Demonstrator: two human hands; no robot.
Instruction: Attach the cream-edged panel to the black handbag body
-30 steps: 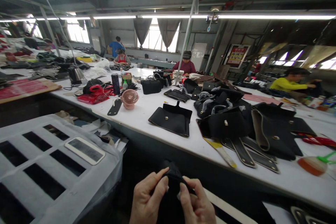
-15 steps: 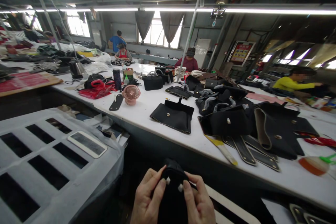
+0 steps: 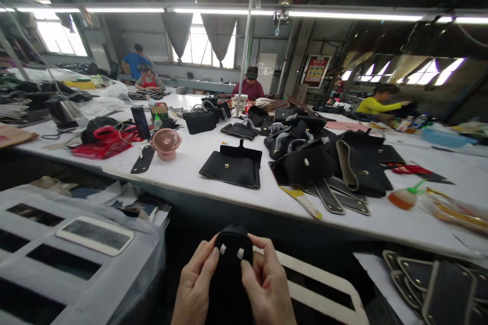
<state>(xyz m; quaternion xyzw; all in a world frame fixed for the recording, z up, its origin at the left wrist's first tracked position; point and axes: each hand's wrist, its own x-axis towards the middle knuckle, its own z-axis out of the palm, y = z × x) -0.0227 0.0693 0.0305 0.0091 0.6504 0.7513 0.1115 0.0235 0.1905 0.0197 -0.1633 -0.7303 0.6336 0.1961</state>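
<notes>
A black bag point(image 3: 231, 284) with a rounded end is held upright in front of me, below the table's near edge. Two small white-wrapped fittings point(image 3: 240, 253) stick out near its top. My left hand point(image 3: 196, 279) pinches the left edge between thumb and fingers, the thumb beside one fitting. On the opposite edge, my right hand point(image 3: 269, 282) grips with its thumb just under the other fitting. The bag's lower part runs out of the frame. Beyond my hands, a flat black bag point(image 3: 232, 171) lies on the white table point(image 3: 183, 180) with its flap raised.
Black bags point(image 3: 312, 160) are heaped right of centre, with straps point(image 3: 328, 199) and an orange glue bottle point(image 3: 403, 198) nearby. A pink fan point(image 3: 166, 143) stands left. Cut-out panels point(image 3: 114, 284) lie lower left, more straps point(image 3: 450, 284) lower right. Several co-workers point(image 3: 249, 86) sit or stand farther back.
My view has turned to the right, so the table's things sit farther left. My right thumb has slid slightly down from its fitting; both hands still hold the black bag.
</notes>
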